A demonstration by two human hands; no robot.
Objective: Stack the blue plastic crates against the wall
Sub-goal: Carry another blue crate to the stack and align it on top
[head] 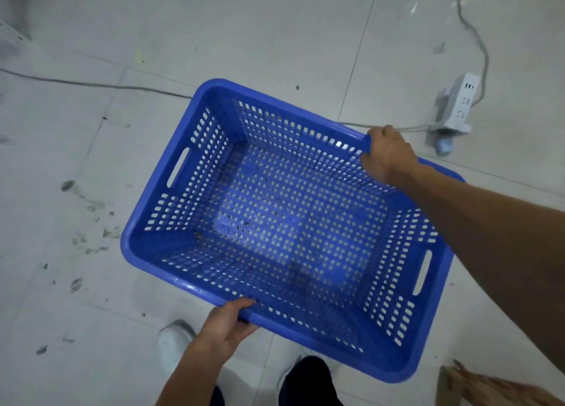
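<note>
Floor (244, 32) of pale, scuffed tile fills the view, and no wall or stack of crates appears anywhere in it, so by my reading the task is only at the carrying stage: one crate is in hand, nothing shown is yet stacked, and the walk to the wall and the setting-down are still to do. The blue plastic crate (284, 222) is held up over the tiles in front of the person, open side up and empty, its perforated bottom and walls letting the pale floor show through, its long axis running from upper left to lower right, with a slot handle in each short end left unused. A grey cable (91, 84) crosses the floor behind the crate, and a white power strip (457, 106) lies on the tiles to the upper right, well apart from the near rim but just beyond the far one. The right hand (386, 155) reaches across the crate on an outstretched arm and grips the far long rim, fingers curled tightly over the edge and down the outer side, thumb side toward the inside wall. The left hand (227, 320) holds the near long rim close to the body, its fingers (244, 304) laid along and wrapped over the lip, closed firmly on the plastic. A white shoe (174, 341) stands on the tiles below the left wrist, and a corner of what looks like brown cardboard (489, 387) shows at the lower right.
</note>
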